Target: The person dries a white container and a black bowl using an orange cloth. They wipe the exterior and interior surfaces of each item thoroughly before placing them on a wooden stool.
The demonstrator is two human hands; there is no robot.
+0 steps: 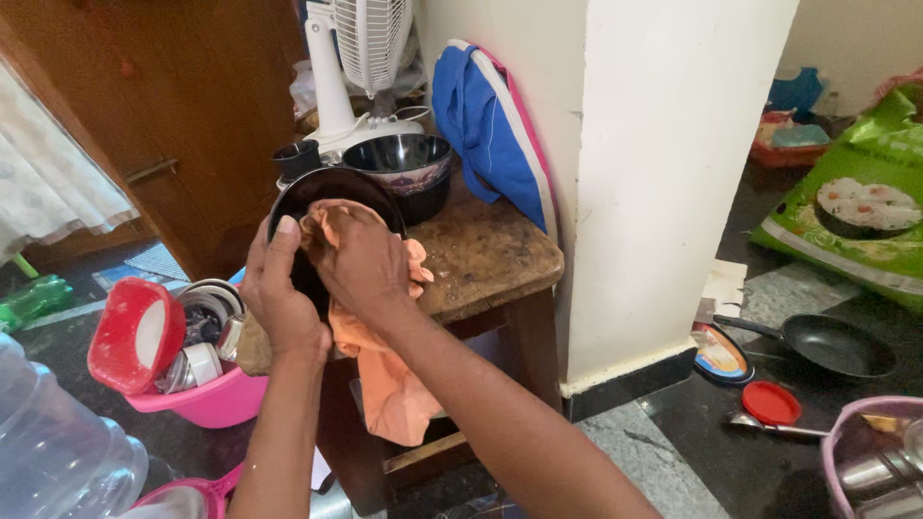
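Observation:
My left hand (279, 288) grips the lower left rim of a black round plate (332, 185) held tilted upright over a wooden stool (490, 252). My right hand (358, 258) presses an orange cloth (389, 384) against the plate's inner face; the cloth hangs down below my wrist. Most of the plate's middle is hidden behind my right hand.
On the stool stand a dark bowl (404, 159), a small black cup (296, 157) and a white fan base (361, 130). A pink tub (207, 399) of steel vessels and a red lid (130, 334) sit left. A black frying pan (832, 344) lies on the floor right, beside a white pillar (654, 173).

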